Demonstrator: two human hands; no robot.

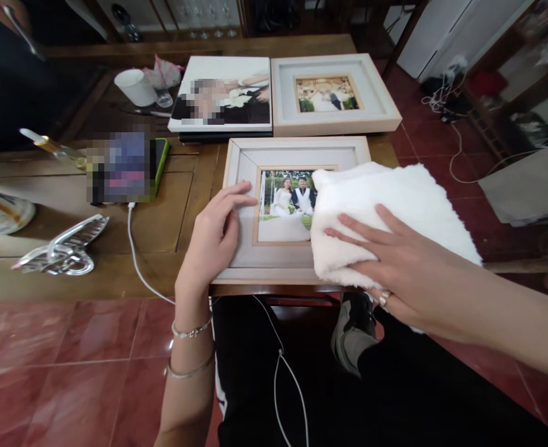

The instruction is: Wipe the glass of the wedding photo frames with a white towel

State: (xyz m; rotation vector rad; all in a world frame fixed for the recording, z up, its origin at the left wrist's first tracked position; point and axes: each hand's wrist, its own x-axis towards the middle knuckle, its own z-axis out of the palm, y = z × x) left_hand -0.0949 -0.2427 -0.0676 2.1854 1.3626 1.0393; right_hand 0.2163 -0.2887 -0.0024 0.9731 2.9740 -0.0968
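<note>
in the head view, shows a picture frame (280, 255) lying flat on the wooden table (180, 208), at the near edge, just in front of the person's lap. looks pale, with a whitish-grey mat, a light wood border and a thin wood rim around a photograph (283, 217) of two people side by side, one in a white dress. faces straight up, with the photograph's top away from the person. appears nearly square, so gives no clear long axis; has edges running left to right and away from the body. rests under the left hand (216, 228), laid loosely along the left border with fingers apart. lies partly hidden at right beneath a fluffy white cloth (408, 195), folded and trailing past the border. bears the right hand (397, 261) atop that cloth, with fingers spread; cannot tell whether the thumb pinches it. sits just before a second frame (283, 93).
</note>
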